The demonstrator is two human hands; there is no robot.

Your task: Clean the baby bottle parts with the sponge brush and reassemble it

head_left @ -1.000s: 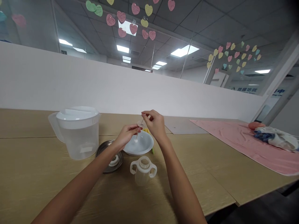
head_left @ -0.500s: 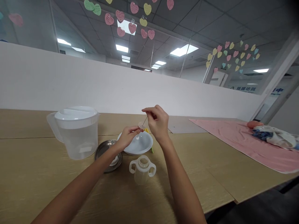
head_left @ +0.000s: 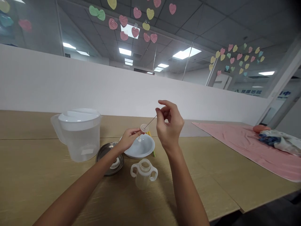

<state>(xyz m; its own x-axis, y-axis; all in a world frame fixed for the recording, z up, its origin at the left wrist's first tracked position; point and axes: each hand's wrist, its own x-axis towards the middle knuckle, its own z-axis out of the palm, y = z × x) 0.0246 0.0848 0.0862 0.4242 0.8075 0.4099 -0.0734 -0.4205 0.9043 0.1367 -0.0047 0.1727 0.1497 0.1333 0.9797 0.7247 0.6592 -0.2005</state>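
Between the fingertips of my left hand point(head_left: 129, 138) is a small clear round piece point(head_left: 144, 128), held above the rim of a white bowl point(head_left: 147, 150). My right hand point(head_left: 170, 124), higher and to the right, pinches a thin wire-like rod point(head_left: 150, 121). The rod slants down to the middle of the round piece; how far it goes in cannot be made out. Below the left fingers a small white tip point(head_left: 139, 139) shows over the bowl. Nearer to me stands a two-handled baby bottle point(head_left: 144, 172), upright with its top uncovered.
A lidded clear pitcher point(head_left: 81, 138) stands at the left. A metal dish point(head_left: 105, 150) with a white ring-shaped part point(head_left: 115, 164) lies partly under my left forearm. Something yellow point(head_left: 149, 134) is behind the bowl. A pink cloth point(head_left: 246, 141) with bundled fabric covers the right side.
My right hand has moved right and slightly up, so more of the rod shows and it slants more. The round piece has tilted towards me. My left hand has barely moved.
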